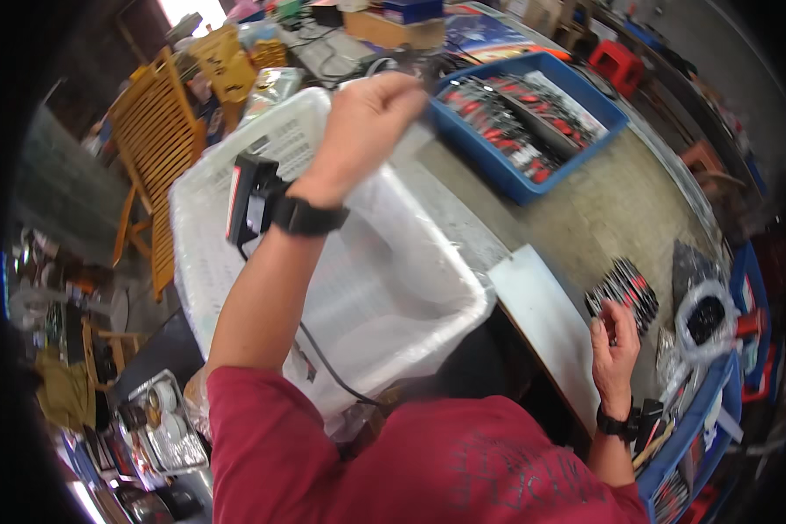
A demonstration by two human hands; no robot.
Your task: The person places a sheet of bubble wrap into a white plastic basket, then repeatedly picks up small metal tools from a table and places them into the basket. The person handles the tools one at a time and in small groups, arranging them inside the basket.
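At right of frame, the right hand [616, 349], half-curled around nothing visible, is at the pile of black-and-red pieces [630, 293]; the blurred left hand [365, 122], upper centre by the white basket [410, 293], is loosely curled, contents untellable. The step seems to be handling the pile, and the next move likely calls for a closer right-hand pinch.

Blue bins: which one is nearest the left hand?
The blue bin on the tabletop, just right of the left hand, holding many red-and-black pieces. The other blue bins are at the picture's right, nearer the right hand.
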